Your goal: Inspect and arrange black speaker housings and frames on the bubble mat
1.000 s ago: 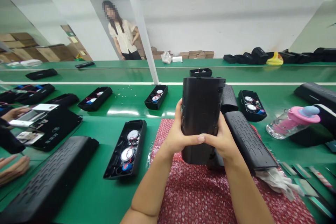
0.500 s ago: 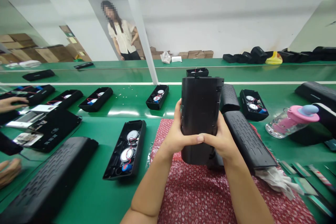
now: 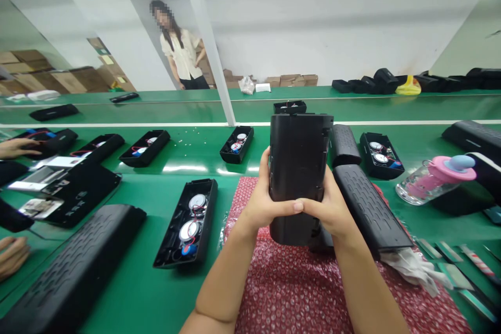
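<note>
The left hand (image 3: pixel 263 201) and right hand (image 3: pixel 332 202) clasp the black oblong plastic casing (image 3: pixel 299 159) from opposite sides, thumbs meeting, where even pressure should best steady it.

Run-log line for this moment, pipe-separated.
left grip: holds black case | right grip: holds same case | below: red bubble wrap | left of wrap: open box on table
</note>
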A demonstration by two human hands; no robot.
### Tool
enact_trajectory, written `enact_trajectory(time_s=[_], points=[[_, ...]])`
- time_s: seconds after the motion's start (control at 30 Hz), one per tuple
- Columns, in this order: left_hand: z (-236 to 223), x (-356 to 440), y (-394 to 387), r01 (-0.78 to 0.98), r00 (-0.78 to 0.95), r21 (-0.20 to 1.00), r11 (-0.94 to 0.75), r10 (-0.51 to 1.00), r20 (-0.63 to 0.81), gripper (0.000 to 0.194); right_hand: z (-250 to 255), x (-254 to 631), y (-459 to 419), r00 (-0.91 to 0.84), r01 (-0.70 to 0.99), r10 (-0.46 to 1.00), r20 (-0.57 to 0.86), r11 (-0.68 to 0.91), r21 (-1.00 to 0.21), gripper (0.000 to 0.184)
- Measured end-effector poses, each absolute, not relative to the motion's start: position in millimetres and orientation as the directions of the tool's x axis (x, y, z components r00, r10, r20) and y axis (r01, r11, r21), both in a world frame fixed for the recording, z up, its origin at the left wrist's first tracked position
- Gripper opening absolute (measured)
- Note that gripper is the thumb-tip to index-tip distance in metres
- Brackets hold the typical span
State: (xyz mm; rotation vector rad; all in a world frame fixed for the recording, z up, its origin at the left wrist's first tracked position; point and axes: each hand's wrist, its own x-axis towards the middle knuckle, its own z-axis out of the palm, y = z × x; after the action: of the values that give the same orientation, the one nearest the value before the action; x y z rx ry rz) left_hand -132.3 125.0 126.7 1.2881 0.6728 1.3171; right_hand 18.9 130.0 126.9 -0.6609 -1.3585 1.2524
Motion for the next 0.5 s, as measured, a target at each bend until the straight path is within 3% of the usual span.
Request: enact_trajectory(time_s=[0.33, 0.5], points=[[128, -133, 125, -0.255, 0.171, 0.937, -0.241, 0.942, 0.289, 0.122, 123, 20, 135, -0.253, -0.298, 0.919, 0.302, 0.223, -0.928, 0.080], [121, -134, 127, 0.041, -0.042, 0.965, -0.259, 0.964, 0.261, 0.141, 112, 17, 146, -0.255, -0.361, 0.925, 0.283, 0.180, -0.915, 0.079]])
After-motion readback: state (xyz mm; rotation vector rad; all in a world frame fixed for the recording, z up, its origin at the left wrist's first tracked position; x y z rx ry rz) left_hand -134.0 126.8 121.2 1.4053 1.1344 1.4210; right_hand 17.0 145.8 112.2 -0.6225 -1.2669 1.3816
